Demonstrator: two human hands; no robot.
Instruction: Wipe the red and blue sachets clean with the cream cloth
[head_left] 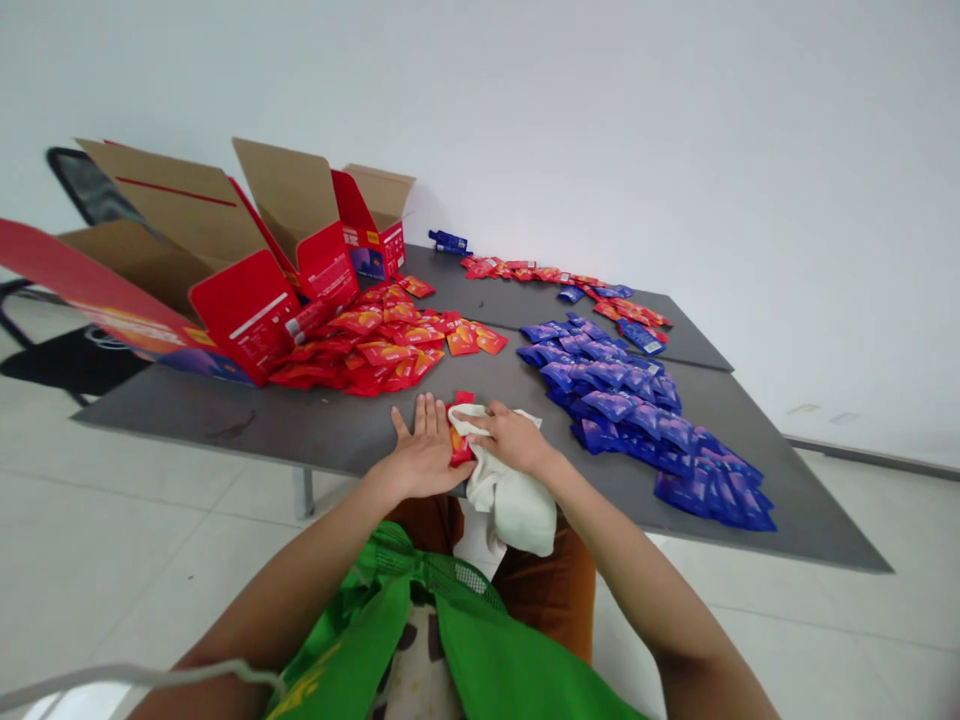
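Note:
At the table's near edge lies a red packet point(460, 446), partly covered by a white cloth point(517, 505). My left hand point(425, 455) rests flat with its fingers stretched out, its thumb side against the packet's left edge. My right hand point(511, 438) grips the cloth and presses it on the packet; the rest of the cloth hangs over the table edge. A big heap of red and orange packets point(382, 335) lies beyond my left hand. Rows of overlapping blue packets point(622, 390) spread to the right of my right hand.
Open red cardboard boxes point(247, 315) stand along the left of the grey table point(787, 480). More red packets point(525, 270) and a few blue packets point(640, 335) lie toward the back. A black chair point(75, 355) is at the left, and a white wall point(675, 130) rises behind.

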